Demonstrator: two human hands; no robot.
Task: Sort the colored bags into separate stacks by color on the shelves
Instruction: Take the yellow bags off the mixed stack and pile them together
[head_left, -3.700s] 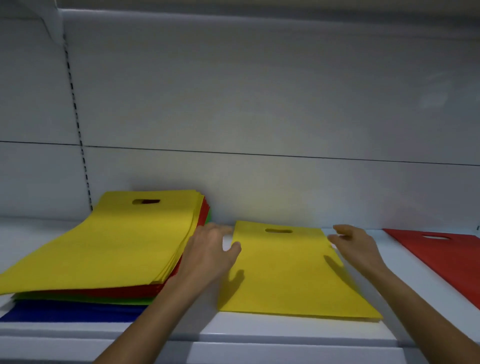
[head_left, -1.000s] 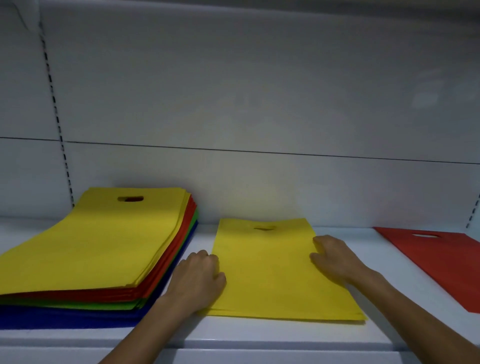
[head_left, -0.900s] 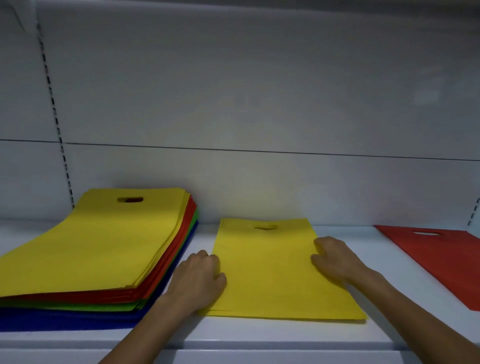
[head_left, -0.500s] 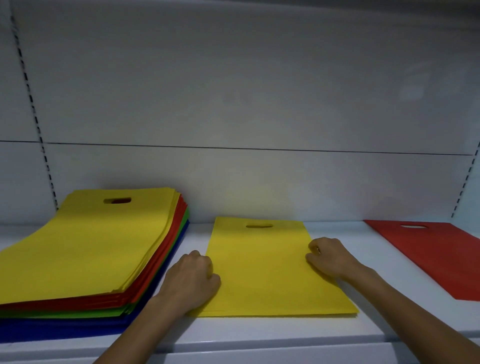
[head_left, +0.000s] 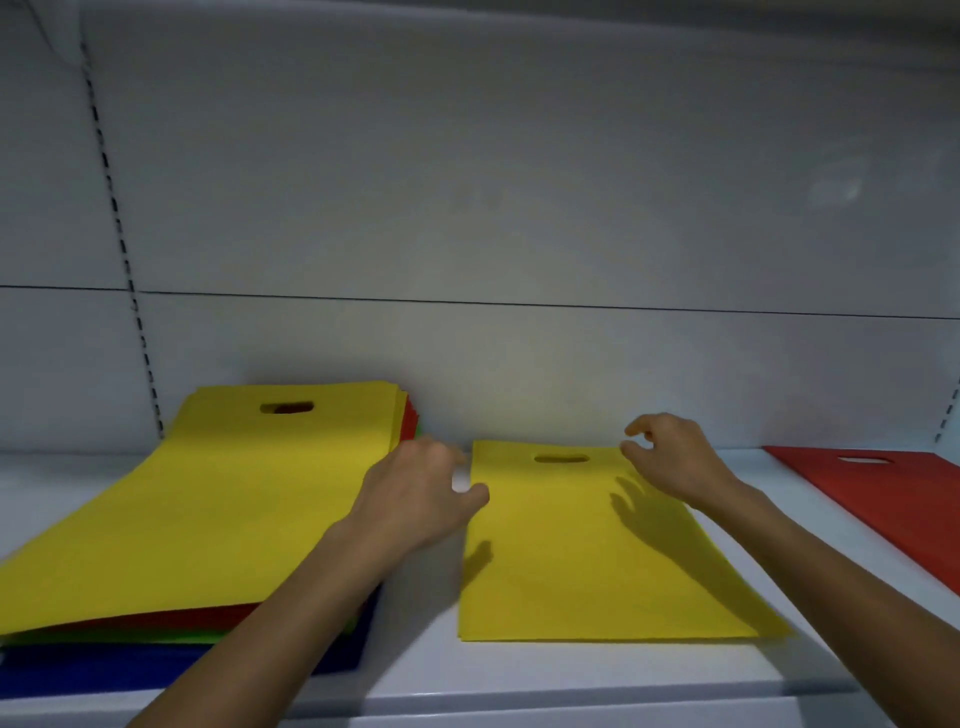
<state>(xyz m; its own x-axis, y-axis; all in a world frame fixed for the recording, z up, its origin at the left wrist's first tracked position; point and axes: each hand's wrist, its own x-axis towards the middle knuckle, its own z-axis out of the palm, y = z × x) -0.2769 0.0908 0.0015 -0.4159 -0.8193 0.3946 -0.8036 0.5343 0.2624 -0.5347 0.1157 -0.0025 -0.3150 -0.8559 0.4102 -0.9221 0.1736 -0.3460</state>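
White metal shelf (head_left: 571, 670): mixed pile of flat fabric bags (head_left: 208, 509) lower left, yellow uppermost; yellow bag stack (head_left: 587, 561) centre; red bag (head_left: 893, 493) right. Bags judged light, limp, slippery; take near the handle cut-out. Left hand (head_left: 421, 499), right hand (head_left: 675, 462): grip loose, empty.

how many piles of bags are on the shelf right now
3. The mixed pile at the left, yellow on top over red, green and blue; the yellow pile in the middle; the red pile at the right, partly out of frame. More may lie unseen.
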